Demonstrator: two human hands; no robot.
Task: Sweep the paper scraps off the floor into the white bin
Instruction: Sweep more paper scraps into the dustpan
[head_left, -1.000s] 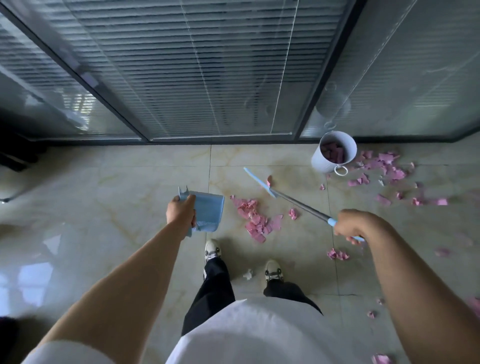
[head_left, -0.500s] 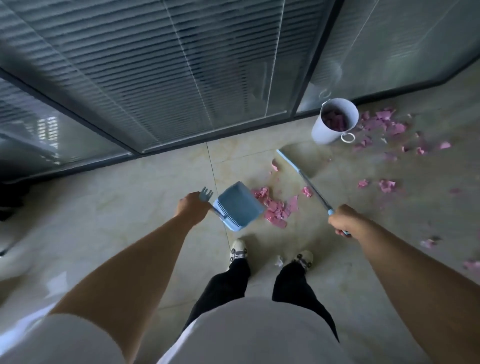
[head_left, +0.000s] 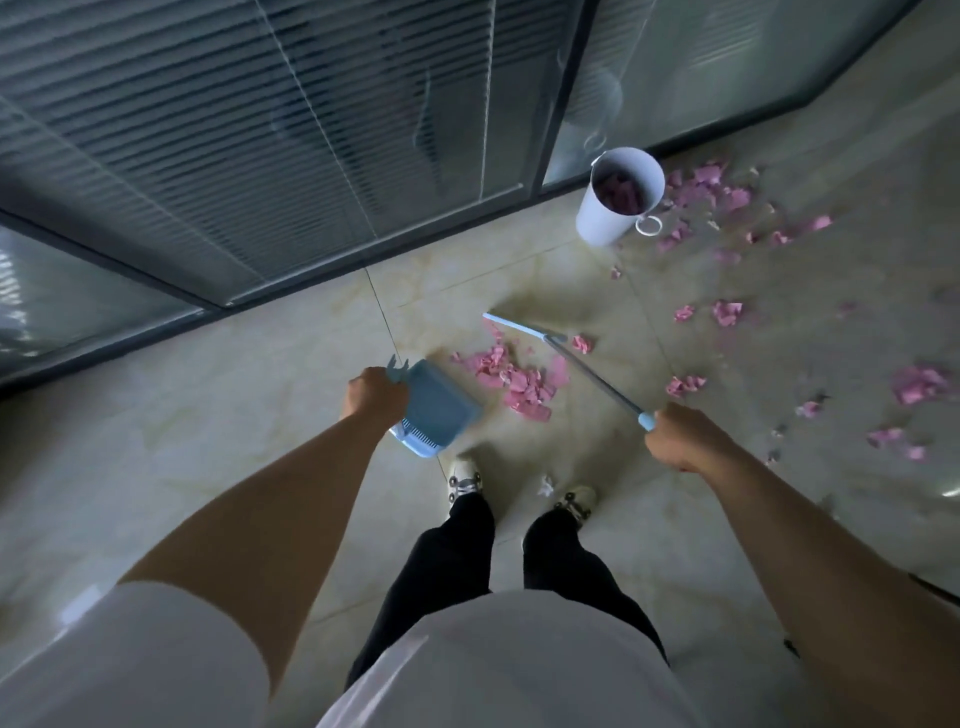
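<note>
Glossy beige floor tiles run up to a glass wall with blinds. Pink paper scraps lie heaped just ahead of my shoes, between the blue dustpan and the broom. More scraps are scattered across the tiles to the right and around the white bin, which stands upright by the glass wall with scraps inside. My left hand is clenched on the dustpan's handle; my right hand is wrapped around the broom handle's end.
</note>
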